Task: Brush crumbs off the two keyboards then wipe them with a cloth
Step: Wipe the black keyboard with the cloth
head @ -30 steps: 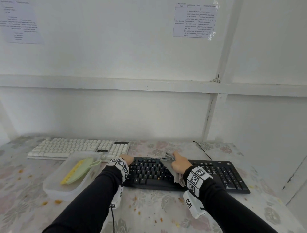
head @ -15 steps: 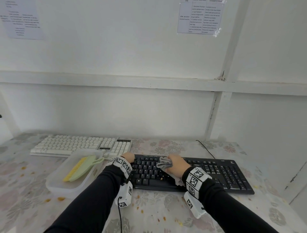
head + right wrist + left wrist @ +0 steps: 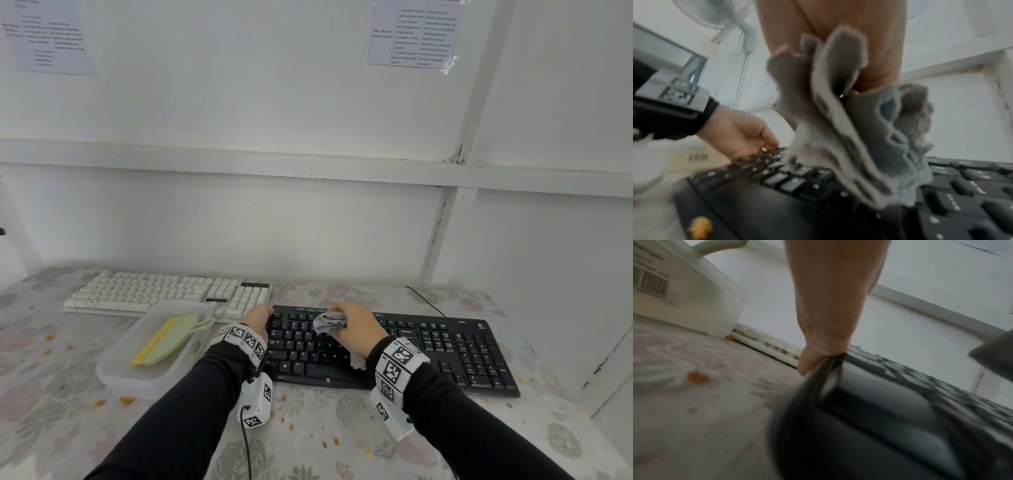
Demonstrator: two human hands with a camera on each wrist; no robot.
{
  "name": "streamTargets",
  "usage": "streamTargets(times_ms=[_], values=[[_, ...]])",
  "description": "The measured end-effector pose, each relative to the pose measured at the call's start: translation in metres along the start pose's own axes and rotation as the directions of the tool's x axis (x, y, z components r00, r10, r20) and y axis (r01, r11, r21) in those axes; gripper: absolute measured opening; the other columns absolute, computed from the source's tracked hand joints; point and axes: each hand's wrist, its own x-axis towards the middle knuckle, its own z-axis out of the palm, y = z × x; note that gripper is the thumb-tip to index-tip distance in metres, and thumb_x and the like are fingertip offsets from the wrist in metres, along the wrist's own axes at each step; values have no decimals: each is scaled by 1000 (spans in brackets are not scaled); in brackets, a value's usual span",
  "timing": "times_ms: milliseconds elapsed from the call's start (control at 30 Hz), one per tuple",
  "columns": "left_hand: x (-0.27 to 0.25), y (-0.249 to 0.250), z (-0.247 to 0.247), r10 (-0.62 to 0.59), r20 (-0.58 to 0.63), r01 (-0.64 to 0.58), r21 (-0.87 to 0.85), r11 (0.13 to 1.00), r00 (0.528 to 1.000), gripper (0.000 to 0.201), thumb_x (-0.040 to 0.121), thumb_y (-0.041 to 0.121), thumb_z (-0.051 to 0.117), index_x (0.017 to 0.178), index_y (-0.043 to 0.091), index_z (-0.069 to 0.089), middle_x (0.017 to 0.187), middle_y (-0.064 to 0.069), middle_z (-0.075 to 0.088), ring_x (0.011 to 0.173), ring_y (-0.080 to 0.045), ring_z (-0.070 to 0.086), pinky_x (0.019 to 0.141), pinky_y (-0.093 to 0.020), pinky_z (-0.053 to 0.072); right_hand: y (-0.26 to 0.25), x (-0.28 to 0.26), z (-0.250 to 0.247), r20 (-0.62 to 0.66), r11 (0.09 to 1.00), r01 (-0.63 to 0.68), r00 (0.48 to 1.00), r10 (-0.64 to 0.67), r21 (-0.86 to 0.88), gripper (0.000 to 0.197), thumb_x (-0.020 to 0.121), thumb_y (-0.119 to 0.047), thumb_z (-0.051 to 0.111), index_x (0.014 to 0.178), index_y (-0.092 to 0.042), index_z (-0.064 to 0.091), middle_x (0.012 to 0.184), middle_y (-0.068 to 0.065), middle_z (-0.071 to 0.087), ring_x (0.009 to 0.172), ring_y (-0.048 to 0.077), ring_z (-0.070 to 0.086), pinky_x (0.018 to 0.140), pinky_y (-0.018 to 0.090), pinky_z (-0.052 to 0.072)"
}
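Grey, fuzzy microfibre makes up the cloth (image 3: 329, 322), bunched in soft folds in the right hand (image 3: 356, 327), whose fingers curl round it. A loose tail hangs down onto the keys in the right wrist view (image 3: 840, 129). It sits over the upper letter rows of the black keyboard (image 3: 445, 353), left of that board's middle.

Matte black plastic with low flat keys, this keyboard is a long rectangle; its long axis runs from 9 to 3 o'clock across the table, slightly skewed, the number pad at the 3 o'clock end. One yellow crumb (image 3: 327, 380) lies on its near edge. The left hand (image 3: 258, 320) grips its 9 o'clock end, thumb on top and fingers wrapped over the edge, as the left wrist view shows (image 3: 824, 344).

Toward 10 o'clock lies the white keyboard (image 3: 164, 293), one more long rectangle with taller glossy keycaps, its axis parallel to the wall. Two keyboards in all.

At 9 o'clock of the black board stands one translucent plastic tub (image 3: 113, 370), rounded at the corners. Inside it rests one pale green brush (image 3: 171, 337) with yellow bristles, its looped handle pointing to 2 o'clock over the rim.

Everything sits on a floral tablecloth (image 3: 308, 445), strewn with many small orange-yellow crumbs. Two printed sheets (image 3: 412, 32) are stuck on the white wall.
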Motion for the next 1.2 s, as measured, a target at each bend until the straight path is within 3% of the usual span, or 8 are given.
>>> streamTargets(times_ms=[67, 167, 333, 533, 633, 800, 1000, 1200], values=[[-2, 3, -2, 6, 19, -6, 13, 1000, 1000, 36, 99, 9, 32, 133, -2, 40, 108, -19, 58, 88, -29, 58, 87, -47, 46, -2, 2, 4, 10, 995, -4, 1000, 5, -101, 28, 88, -10, 58, 116, -10, 56, 118, 10, 56, 106, 24, 55, 92, 32, 47], [1, 5, -4, 64, 67, -73, 147, 986, 996, 40, 98, 2, 32, 138, -6, 36, 142, -24, 40, 127, -36, 45, 105, -45, 37, -3, -5, 18, 142, 972, 56, 990, -24, -230, 31, 86, -3, 55, 115, -12, 57, 118, 10, 53, 110, 27, 52, 92, 33, 44], [6, -1, -9, 162, 112, -187, 267, 945, 980, 40, 97, -3, 31, 137, -9, 36, 143, -27, 37, 132, -39, 38, 107, -42, 34, -2, -22, 30, 212, 955, 102, 976, -43, -279, 35, 87, 1, 52, 115, -17, 62, 119, 8, 56, 111, 26, 52, 92, 32, 46], [10, -4, -9, 205, 108, -226, 240, 944, 973, 39, 98, -2, 32, 136, -9, 37, 136, -26, 45, 92, -25, 52, 96, -39, 42, -10, -16, 9, 108, 992, 58, 993, -46, -110, 34, 86, -2, 57, 118, -14, 59, 121, 7, 59, 109, 22, 57, 93, 28, 47], [10, -5, -8, 205, 87, -219, 203, 954, 975, 39, 98, -2, 32, 136, -9, 37, 91, -8, 55, 68, -11, 45, 68, -24, 42, -12, 6, 7, -75, 997, 4, 997, -10, -81, 39, 87, 1, 51, 124, -12, 52, 126, 9, 50, 113, 24, 52, 98, 30, 44], [4, -6, -7, 217, 91, -229, 157, 961, 972, 36, 98, -1, 31, 132, -6, 43, 77, 1, 47, 67, -10, 45, 64, -21, 40, -21, 9, 30, 126, 966, 52, 992, -21, -252, 43, 86, 1, 51, 128, -13, 52, 128, 11, 45, 118, 30, 47, 100, 36, 42], [13, -7, -10, 183, 107, -196, 128, 972, 977, 30, 96, -3, 29, 93, 7, 56, 89, -14, 58, 80, -23, 53, 85, -41, 48, -29, -14, 39, 343, 934, 207, 934, -100, -291, 38, 88, -2, 52, 123, -12, 59, 126, 12, 56, 118, 28, 51, 100, 33, 43], [0, -4, -12, 194, 96, -204, 112, 972, 976, 35, 97, -1, 33, 130, -5, 45, 88, -4, 55, 71, -10, 47, 67, -22, 41, -43, 22, 20, 25, 988, 89, 996, -86, -128, 44, 85, 3, 52, 126, -12, 54, 125, 10, 52, 114, 26, 53, 98, 32, 45]])
